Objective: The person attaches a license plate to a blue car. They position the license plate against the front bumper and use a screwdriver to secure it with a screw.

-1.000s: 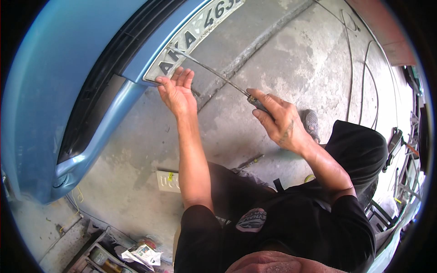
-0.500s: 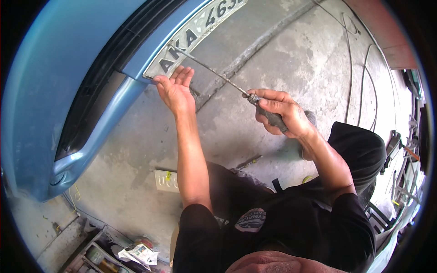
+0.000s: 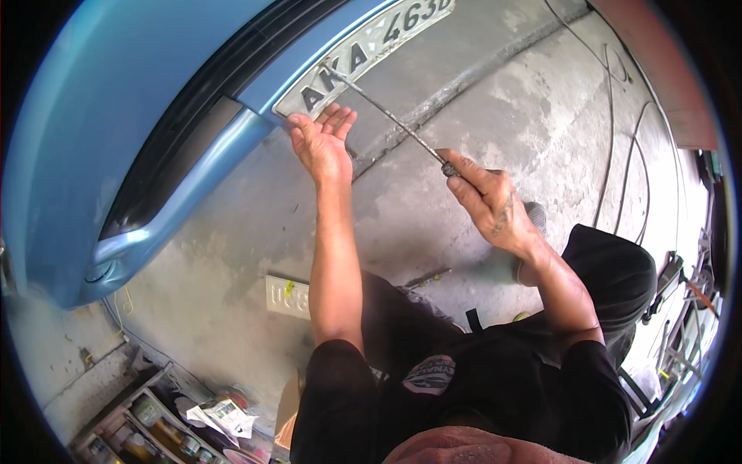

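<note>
My right hand [image 3: 492, 203] is wrapped around the handle of a long screwdriver [image 3: 392, 115], which it mostly covers. The screwdriver's thin shaft slants up and left, its tip at the face of a white licence plate [image 3: 357, 72] with dark characters. That plate sits on the bumper of a light blue car [image 3: 182, 58]. At the plate's near lower corner is my left hand [image 3: 325, 147], palm up with fingers stretched apart. Its thumb and fingertips are by the plate's edge, and I cannot tell how firmly they touch it.
Another pale plate [image 3: 287, 295] lies on the concrete floor beside my left forearm. A box of cans and bottles [image 3: 147, 421] stands at the lower left. Cables [image 3: 610, 131] run along the floor at the right. A thin dark tool [image 3: 427, 278] lies near my legs.
My right hand has turned on the screwdriver, so its back now faces up and hides the handle. The view has shifted a little; the tip stays at the plate and my left hand at its corner.
</note>
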A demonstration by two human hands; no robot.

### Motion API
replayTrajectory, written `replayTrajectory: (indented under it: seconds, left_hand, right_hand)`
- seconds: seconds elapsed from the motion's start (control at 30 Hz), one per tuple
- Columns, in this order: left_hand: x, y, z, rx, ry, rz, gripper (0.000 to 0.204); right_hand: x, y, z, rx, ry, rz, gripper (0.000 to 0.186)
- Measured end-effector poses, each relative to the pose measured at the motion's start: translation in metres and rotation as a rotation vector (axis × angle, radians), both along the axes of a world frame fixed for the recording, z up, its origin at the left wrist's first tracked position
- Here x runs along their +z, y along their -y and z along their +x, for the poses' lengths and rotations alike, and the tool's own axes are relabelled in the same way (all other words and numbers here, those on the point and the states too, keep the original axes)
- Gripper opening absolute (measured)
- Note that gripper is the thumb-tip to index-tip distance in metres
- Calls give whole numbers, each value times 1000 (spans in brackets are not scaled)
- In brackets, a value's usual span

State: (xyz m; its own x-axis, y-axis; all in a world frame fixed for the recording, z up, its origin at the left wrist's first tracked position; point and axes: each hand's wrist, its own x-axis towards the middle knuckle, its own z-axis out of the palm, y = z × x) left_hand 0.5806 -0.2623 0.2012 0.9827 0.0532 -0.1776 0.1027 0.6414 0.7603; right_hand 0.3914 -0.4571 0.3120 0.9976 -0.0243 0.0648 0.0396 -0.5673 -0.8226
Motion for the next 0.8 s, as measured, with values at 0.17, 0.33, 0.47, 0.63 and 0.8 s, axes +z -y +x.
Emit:
replayTrajectory:
  seconds: [0.17, 0.33, 0.47, 0.63, 0.8]
  left_hand:
    - [1, 0, 0, 17, 4, 14, 84]
    - [-2, -1, 1, -17, 43, 23, 86]
    - [-1, -3, 0, -33, 32, 50, 89]
    - [4, 6, -7, 20, -11, 91, 95]
    - [-7, 23, -15, 57, -105, 22, 87]
  right_hand:
    - [8, 5, 3, -11, -283, 342, 47]
    - [12, 9, 4, -76, -520, 703, 54]
    - [16, 9, 6, -95, -580, 868, 57]
    - [18, 14, 10, -41, -559, 742, 53]
    - [26, 42, -7, -100, -457, 562, 51]
